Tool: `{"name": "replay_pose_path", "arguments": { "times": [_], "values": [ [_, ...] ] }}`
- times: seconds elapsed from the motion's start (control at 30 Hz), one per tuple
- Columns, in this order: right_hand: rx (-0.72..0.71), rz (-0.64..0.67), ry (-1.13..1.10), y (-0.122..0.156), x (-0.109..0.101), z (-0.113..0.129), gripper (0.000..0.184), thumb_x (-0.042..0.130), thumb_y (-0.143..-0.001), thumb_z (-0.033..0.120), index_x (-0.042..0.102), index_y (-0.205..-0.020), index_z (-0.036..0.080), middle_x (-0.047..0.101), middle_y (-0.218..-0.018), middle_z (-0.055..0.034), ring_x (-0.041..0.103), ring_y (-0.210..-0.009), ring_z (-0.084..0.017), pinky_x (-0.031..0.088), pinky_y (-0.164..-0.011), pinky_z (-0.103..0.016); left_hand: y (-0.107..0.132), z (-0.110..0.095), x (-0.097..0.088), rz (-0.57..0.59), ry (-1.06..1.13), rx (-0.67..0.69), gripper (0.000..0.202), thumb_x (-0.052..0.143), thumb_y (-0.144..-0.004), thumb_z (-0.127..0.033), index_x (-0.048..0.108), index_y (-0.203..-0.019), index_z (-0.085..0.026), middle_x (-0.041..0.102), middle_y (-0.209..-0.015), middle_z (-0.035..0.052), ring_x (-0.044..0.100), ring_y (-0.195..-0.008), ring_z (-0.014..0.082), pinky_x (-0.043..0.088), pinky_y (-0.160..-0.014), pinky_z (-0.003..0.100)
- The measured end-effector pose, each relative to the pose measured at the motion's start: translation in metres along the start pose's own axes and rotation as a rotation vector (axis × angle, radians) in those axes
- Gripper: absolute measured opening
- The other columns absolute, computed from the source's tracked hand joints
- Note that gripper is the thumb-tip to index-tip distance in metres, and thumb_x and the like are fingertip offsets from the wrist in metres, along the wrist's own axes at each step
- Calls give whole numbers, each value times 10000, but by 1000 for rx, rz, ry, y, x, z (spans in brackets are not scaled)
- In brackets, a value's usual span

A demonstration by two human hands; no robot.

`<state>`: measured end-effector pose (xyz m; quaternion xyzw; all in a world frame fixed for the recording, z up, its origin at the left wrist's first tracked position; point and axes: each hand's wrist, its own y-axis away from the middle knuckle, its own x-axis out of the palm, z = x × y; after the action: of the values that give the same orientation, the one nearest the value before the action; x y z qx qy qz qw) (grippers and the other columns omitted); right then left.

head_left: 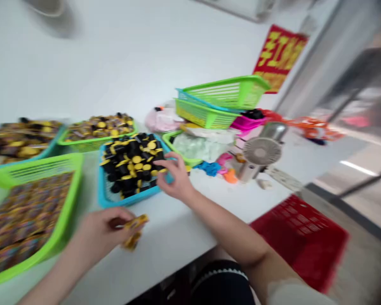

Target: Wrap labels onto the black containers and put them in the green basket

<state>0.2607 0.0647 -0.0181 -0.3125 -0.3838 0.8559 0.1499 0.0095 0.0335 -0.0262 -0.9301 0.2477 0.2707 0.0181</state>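
Head view, bench seen from above at a tilt; clock positions are taken from frame centre. Left hand point(103, 233) at 8 o'clock: fingers point(122, 216) closed in a pinch on a crumpled yellow packet point(135, 231), over the white table point(174, 241). Right hand point(174, 178) at centre: fingers point(165, 163) curved and partly open, nothing visible between them, just over the right edge of a blue tray point(106, 197).

Tray at 9 o'clock: heaped black cylindrical pieces with yellow caps. Large green basket point(73, 199) at 8 o'clock: packed with small multicoloured packets, too blurred to resolve. Teal basket point(47, 146) and green basket point(95, 142), further along the table: brown-and-yellow pieces in both. Small green basket point(178, 146) beside the blue tray: pale plastic bag point(200, 146). Two stacked green baskets point(222, 93) at 1 o'clock. Pink basket point(247, 123) at 2 o'clock: dark contents. Red crate point(298, 241) at 4 o'clock, on the floor.
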Motion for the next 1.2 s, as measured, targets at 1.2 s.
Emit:
{"name": "replay_pose_path", "arguments": {
  "times": [1.2],
  "values": [
    [172,589,-610,12,6,22,287,751,-759,315,673,-1018,219,631,-903,-24,608,-654,-87,568,-604,-236,-20,2,21,-28,464,217,508,724,-813,-277,449,-1238,-230,715,-1067,69,679,-900,160,531,-781,271]
  ]
}}
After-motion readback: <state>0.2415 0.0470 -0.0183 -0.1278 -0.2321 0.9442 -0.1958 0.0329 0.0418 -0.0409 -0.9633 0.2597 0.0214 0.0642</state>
